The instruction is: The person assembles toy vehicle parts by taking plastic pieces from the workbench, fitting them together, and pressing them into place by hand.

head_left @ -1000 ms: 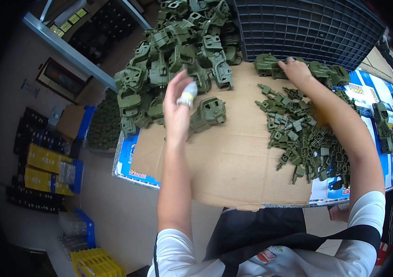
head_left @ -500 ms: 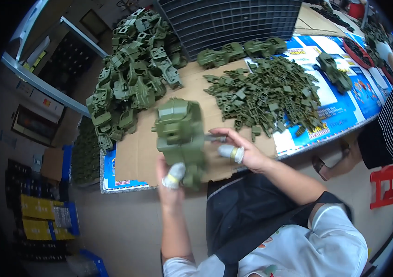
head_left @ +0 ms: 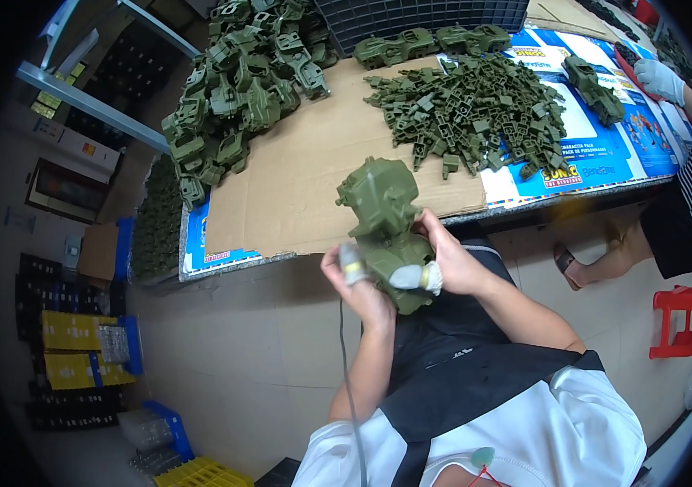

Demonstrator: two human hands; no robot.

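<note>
Now both hands are clamped on one green toy shell point(head_left: 385, 227), held in the air just in front of the table edge point(head_left: 525, 207) and above the person's lap. From below, the left hand point(head_left: 356, 284) grips it, a taped finger pressed to its lower side; the right hand point(head_left: 450, 264) wraps it from the right, a taped fingertip on its bottom end. The shell stands roughly upright, its broad blocky end toward the table.

On the table lies a cardboard sheet point(head_left: 305, 178). Far left of the shell, a heap of green shells point(head_left: 240, 89) covers the sheet's far corner. Beyond the shell to the right sits a pile of small green parts point(head_left: 476, 114). At the table's far right, another person's gloved hand point(head_left: 659, 79) rests near a single green shell point(head_left: 594, 85). A red stool point(head_left: 679, 316) stands on the floor to the right.
</note>
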